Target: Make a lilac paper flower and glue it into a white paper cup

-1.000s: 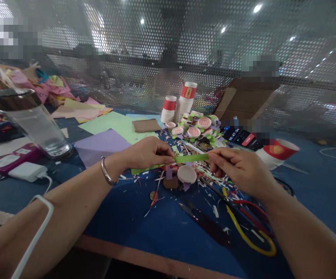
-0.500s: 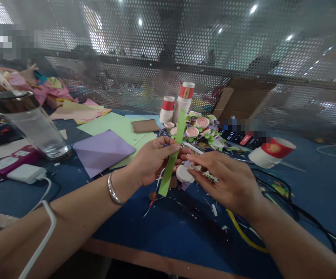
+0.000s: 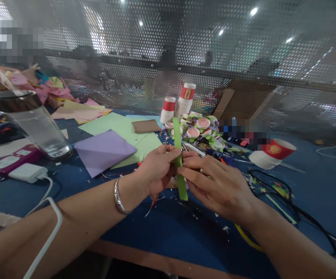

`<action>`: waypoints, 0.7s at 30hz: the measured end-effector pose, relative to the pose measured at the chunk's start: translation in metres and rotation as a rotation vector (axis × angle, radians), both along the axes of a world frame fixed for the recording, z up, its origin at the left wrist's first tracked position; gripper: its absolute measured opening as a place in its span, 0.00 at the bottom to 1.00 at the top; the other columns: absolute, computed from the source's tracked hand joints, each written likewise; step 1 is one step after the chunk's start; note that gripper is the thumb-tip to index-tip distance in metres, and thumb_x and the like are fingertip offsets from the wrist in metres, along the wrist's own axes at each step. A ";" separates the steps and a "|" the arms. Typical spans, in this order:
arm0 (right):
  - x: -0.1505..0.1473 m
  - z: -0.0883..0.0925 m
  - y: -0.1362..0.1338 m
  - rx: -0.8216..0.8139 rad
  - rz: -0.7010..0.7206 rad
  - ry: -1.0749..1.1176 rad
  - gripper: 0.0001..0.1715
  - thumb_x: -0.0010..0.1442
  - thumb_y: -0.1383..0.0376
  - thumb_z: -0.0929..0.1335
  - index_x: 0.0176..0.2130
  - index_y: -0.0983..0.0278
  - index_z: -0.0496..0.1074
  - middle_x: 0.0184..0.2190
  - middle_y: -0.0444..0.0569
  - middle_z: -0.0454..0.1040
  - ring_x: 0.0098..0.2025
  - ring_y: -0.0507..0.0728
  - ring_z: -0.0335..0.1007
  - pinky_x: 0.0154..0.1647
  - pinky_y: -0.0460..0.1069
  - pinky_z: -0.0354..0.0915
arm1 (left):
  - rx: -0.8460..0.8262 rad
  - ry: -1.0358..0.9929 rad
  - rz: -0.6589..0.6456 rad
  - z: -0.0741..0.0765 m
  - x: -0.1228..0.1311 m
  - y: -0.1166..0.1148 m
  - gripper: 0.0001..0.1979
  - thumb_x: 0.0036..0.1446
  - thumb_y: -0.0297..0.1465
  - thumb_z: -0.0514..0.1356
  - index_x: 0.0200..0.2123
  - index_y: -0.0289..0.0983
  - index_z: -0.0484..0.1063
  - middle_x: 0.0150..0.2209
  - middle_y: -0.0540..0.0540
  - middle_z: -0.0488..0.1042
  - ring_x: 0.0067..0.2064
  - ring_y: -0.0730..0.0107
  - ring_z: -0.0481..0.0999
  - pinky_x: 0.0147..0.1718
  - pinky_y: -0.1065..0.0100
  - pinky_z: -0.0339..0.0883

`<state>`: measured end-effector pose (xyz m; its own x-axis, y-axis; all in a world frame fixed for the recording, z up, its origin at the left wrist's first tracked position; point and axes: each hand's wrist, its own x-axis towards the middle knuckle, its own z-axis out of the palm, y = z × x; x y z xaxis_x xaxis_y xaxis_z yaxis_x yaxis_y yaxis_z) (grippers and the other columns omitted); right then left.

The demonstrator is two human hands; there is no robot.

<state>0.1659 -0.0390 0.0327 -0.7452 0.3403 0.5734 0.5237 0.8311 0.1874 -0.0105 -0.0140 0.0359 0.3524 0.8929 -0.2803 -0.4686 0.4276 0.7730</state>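
A long green paper strip (image 3: pixel 182 188) stands nearly upright between my hands, above the blue table. My left hand (image 3: pixel 160 168) pinches it near its middle, thumb on the near face. From the other side, the fingers of my right hand (image 3: pixel 220 186) close on the strip just below that thumb. Behind my fingers lies a pile of small round pieces (image 3: pixel 203 123) with red prints and green and purple tabs. The white disc under my hands is mostly hidden now.
Stacked paper cups (image 3: pixel 185 99) stand behind the pile; another cup stack (image 3: pixel 272 154) leans at right by a phone (image 3: pixel 237 139). Purple paper (image 3: pixel 105 153) and green sheets (image 3: pixel 100 126) lie left, beside a glass bottle (image 3: pixel 44 128). Black cables (image 3: pixel 298 211) cross the right side.
My right hand has moved left and taken hold of the strip. The strip has swung from a slant to nearly upright, its lower end shifting right.
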 end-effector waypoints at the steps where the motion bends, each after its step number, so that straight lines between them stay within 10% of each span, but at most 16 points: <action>1: 0.000 0.000 0.000 0.003 0.002 -0.015 0.17 0.63 0.74 0.68 0.52 0.67 0.73 0.45 0.57 0.78 0.47 0.62 0.74 0.47 0.54 0.72 | -0.009 0.010 0.008 0.001 -0.001 0.001 0.06 0.67 0.26 0.55 0.35 0.38 0.62 0.39 0.45 0.81 0.24 0.76 0.76 0.22 0.72 0.71; 9: 0.000 -0.001 0.000 -0.004 0.039 0.091 0.13 0.64 0.75 0.68 0.48 0.65 0.75 0.41 0.55 0.78 0.43 0.60 0.76 0.43 0.52 0.72 | 0.036 0.052 0.005 0.002 0.002 -0.002 0.06 0.67 0.25 0.55 0.36 0.38 0.61 0.35 0.48 0.79 0.21 0.77 0.73 0.19 0.73 0.67; 21: 0.015 -0.004 0.019 -0.714 -0.174 0.765 0.06 0.63 0.61 0.71 0.36 0.62 0.77 0.39 0.48 0.76 0.35 0.54 0.73 0.31 0.48 0.70 | 0.180 0.214 -0.194 -0.010 0.008 -0.006 0.06 0.64 0.28 0.57 0.33 0.39 0.61 0.32 0.45 0.82 0.33 0.69 0.83 0.35 0.68 0.74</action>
<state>0.1809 -0.0196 0.0289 -0.1794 0.8505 0.4945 0.4183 0.5209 -0.7441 -0.0025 -0.0198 0.0256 0.4705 0.8569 -0.2106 -0.2108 0.3409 0.9162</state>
